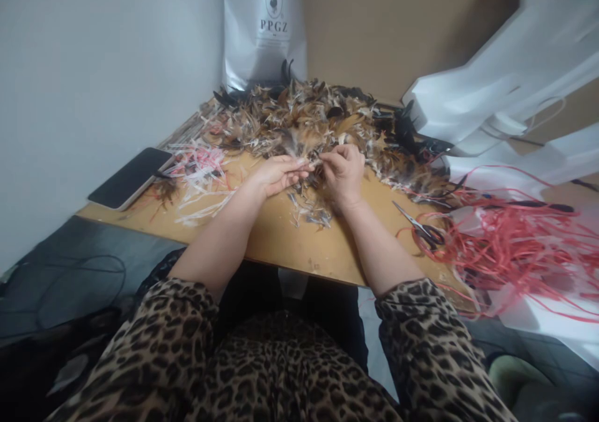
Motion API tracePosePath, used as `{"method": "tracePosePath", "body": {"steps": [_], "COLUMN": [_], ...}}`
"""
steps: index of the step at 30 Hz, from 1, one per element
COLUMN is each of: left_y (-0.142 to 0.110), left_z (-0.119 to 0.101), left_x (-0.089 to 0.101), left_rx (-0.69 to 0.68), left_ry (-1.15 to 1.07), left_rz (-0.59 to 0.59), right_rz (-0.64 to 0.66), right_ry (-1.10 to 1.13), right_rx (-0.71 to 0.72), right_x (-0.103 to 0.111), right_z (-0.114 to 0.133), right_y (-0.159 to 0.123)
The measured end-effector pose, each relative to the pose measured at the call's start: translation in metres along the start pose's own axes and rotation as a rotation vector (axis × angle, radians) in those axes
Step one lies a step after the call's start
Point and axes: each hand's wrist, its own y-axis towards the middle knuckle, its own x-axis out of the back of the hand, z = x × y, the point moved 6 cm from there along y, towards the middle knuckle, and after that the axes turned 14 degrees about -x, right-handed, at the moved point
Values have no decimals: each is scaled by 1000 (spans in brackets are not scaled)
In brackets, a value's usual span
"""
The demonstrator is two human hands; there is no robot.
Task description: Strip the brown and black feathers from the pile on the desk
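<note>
Brown feather tuft, pinched by the left hand and the right hand above the bench; presumably light, soft and easily bent, best gripped at the quills.

Tan tabletop, brown feathers, phone, pink and white strands, scissors

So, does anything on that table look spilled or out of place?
Perhaps the tangled red strips: they seem to spill past the right end of the table. Otherwise it just looks cluttered.
</note>
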Motion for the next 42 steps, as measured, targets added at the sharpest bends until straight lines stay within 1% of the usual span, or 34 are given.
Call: {"method": "tracePosePath", "body": {"steps": [2, 5, 8, 10, 11, 12, 14, 16, 17, 20, 22, 25, 29, 32, 35, 42], "left_y": [-2, -1, 1, 3, 4, 4, 4, 4, 4, 3, 2, 2, 3, 4, 4, 4], "left_z": [3, 5, 3, 0, -2, -4, -5, -6, -5, -1, 2, 4, 7, 10, 13, 12], "left_x": [-4, -4, -1, 1, 2, 2, 2, 0, -1, -5, -6, -6, -2, -2, -3, -5], "left_rx": [27, 34, -10, -63, -91, -114, -145, -159, -158, -129, -100, -75, -55, -50, -44, -73], "left_ry": [-6, -1, -6, -3, 5, 18, 47, 71, 81, 108, 114, 75, 24, 18, 27, 95], "left_rz": [38, 33, -3, -32, -46, -56, -61, -46, -31, 20, 38, 16, -39, -36, -27, 3], "right_rz": [7, 38, 18, -1, 14, 54, 183, 305, 345, 408, 433, 416, 341, 313, 318, 354], "right_ry": [-45, -52, 54, 204, 296, 390, 566, 715, 787, 994, 1099, 1139, 1084, 1035, 990, 980], "right_rx": [20, 15, -74, -195, -272, -356, -534, -691, -754, -891, -950, -972, -917, -875, -870, -850], "right_x": [0, -1, 3, 6, 5, 3, -6, -16, -20, -31, -37, -40, -32, -25, -23, -29], "right_z": [3, 7, 7, 5, 3, 1, 0, 0, 0, -1, -3, -7, -7, -2, 2, 1], "right_y": [-1, -3, -4, -3, -3, -4, -6, -11, -13, -18, -20, -20, -15, -13, -14, -17]}}
